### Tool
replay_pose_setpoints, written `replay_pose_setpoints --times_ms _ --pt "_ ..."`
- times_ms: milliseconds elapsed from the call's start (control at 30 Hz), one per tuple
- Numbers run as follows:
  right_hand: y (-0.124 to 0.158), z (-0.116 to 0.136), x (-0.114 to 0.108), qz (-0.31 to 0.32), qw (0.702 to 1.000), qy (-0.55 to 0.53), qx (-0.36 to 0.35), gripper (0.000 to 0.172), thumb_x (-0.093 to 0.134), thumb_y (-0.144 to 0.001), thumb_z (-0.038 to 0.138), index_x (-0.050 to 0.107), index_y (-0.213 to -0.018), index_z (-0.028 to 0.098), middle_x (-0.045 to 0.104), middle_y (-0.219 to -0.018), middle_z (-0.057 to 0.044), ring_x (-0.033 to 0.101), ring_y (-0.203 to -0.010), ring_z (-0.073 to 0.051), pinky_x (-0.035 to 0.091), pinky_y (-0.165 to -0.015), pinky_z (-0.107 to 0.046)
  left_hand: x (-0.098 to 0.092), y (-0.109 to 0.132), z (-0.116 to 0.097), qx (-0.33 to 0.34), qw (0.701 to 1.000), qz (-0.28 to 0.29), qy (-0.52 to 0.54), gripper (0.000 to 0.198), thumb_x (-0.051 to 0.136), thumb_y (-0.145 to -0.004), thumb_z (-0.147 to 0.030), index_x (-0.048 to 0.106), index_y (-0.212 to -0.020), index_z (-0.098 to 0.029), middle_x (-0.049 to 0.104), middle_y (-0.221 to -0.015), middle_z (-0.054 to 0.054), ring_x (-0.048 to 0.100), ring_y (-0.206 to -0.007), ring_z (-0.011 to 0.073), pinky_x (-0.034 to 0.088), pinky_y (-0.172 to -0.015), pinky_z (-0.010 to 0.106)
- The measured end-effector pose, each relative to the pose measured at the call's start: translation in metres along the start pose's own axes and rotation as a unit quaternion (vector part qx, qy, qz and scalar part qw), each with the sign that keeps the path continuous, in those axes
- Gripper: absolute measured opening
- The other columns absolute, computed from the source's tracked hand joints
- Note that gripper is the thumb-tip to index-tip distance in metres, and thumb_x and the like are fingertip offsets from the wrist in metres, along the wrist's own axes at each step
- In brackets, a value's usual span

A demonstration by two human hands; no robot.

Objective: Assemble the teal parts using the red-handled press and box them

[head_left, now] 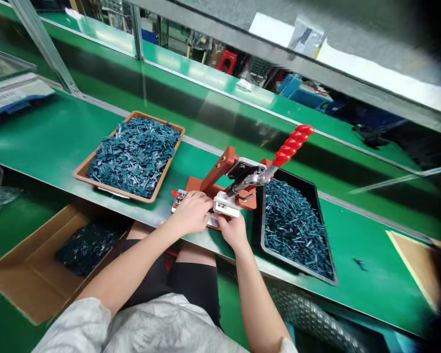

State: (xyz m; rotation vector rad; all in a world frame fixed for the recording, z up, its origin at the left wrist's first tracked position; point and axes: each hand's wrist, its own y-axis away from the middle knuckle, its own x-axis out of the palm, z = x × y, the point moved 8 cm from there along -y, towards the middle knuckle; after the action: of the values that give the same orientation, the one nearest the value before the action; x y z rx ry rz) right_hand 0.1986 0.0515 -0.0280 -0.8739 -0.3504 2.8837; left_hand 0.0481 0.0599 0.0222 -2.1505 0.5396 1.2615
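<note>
Far left, below the belt on a lower green surface, is an open cardboard box [29,267] with a heap of dark teal plastic pieces [88,247] inside. Above it on the green conveyor belt [47,132] sits a shallow brown tray [81,172], piled to the rim with similar teal pieces [132,157]. Just right of that tray, the left hand [191,212] is curled down, partly closed, over the left end of an orange-red steel toggle press [209,179], resting on a small metal fixture [179,200]. Fingers hide the contact, so cannot tell what it actually grips. The press stands on the belt between the two trays. The right hand [235,230] is also partly closed, its fingers [223,220] up against the underside of a white clamp block [226,205]; whether it is gripping is unclear. The press's red spiral handle [293,144] angles up and away from the person. Touching the press on its right is a black tray [297,268] full of loose teal pieces [294,225]. Further right, a stray dark piece [360,264] lies on the belt, near a tan board [413,267].
</note>
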Motion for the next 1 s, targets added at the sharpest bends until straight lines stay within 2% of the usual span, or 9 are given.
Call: replay_pose_setpoints --times_ms 333,467,567,733,867,1000 --pt "-0.003 -0.002 0.004 0.02 0.999 -0.029 0.031 0.022 0.069 -0.082 0.038 0.077 -0.092 0.021 0.079 -0.096 -0.008 0.074 -0.088 -0.03 0.06 -0.084 -0.043 -0.003 0.002 -0.001 0.007 1.0 -0.014 0.017 0.024 0.064 -0.085 -0.016 0.072 -0.108 -0.018 0.073 -0.117 0.008 0.059 -0.118 0.0274 0.044 -0.111 0.046" --pt "-0.003 0.006 0.002 0.007 1.0 0.002 -0.016 0.021 0.065 -0.087 0.035 0.077 -0.097 0.022 0.078 -0.1 -0.009 0.073 -0.095 -0.03 0.058 -0.091 -0.045 -0.004 0.002 -0.002 0.014 1.0 -0.015 0.002 0.025 0.065 -0.086 -0.018 0.073 -0.11 -0.017 0.072 -0.118 0.01 0.059 -0.12 0.0288 0.044 -0.111 0.049" --pt "-0.004 0.012 0.002 0.021 0.998 0.018 -0.063 0.02 0.062 -0.09 0.03 0.076 -0.101 0.023 0.078 -0.104 -0.008 0.072 -0.101 -0.03 0.056 -0.096 -0.046 -0.004 0.002 -0.002 0.014 1.0 -0.01 -0.009 0.026 0.064 -0.087 -0.019 0.073 -0.112 -0.018 0.072 -0.119 0.011 0.058 -0.122 0.0298 0.045 -0.11 0.05" --pt "-0.007 0.014 0.0 0.038 0.995 0.034 -0.082 0.016 0.061 -0.09 0.025 0.075 -0.097 0.023 0.078 -0.1 -0.007 0.072 -0.095 -0.028 0.058 -0.09 -0.044 -0.003 0.0 -0.003 0.017 1.0 -0.004 -0.01 0.028 0.064 -0.088 -0.019 0.073 -0.114 -0.019 0.072 -0.121 0.009 0.058 -0.122 0.0303 0.045 -0.111 0.05" --pt "-0.005 0.017 0.0 0.026 0.993 0.048 -0.104 0.017 0.06 -0.09 0.023 0.075 -0.097 0.023 0.077 -0.1 -0.007 0.071 -0.097 -0.028 0.057 -0.092 -0.044 -0.002 -0.001 -0.002 0.005 1.0 -0.01 -0.015 0.026 0.064 -0.087 -0.019 0.073 -0.111 -0.019 0.072 -0.119 0.009 0.058 -0.123 0.0311 0.046 -0.111 0.051" --pt "-0.006 0.019 -0.001 0.016 0.994 0.026 -0.105 0.017 0.06 -0.089 0.022 0.075 -0.096 0.022 0.078 -0.099 -0.007 0.072 -0.093 -0.027 0.058 -0.087 -0.042 -0.01 0.011 -0.005 0.039 0.998 -0.043 -0.009 0.031 0.059 -0.093 -0.021 0.069 -0.122 -0.02 0.07 -0.129 0.01 0.056 -0.13 0.0299 0.042 -0.115 0.052"
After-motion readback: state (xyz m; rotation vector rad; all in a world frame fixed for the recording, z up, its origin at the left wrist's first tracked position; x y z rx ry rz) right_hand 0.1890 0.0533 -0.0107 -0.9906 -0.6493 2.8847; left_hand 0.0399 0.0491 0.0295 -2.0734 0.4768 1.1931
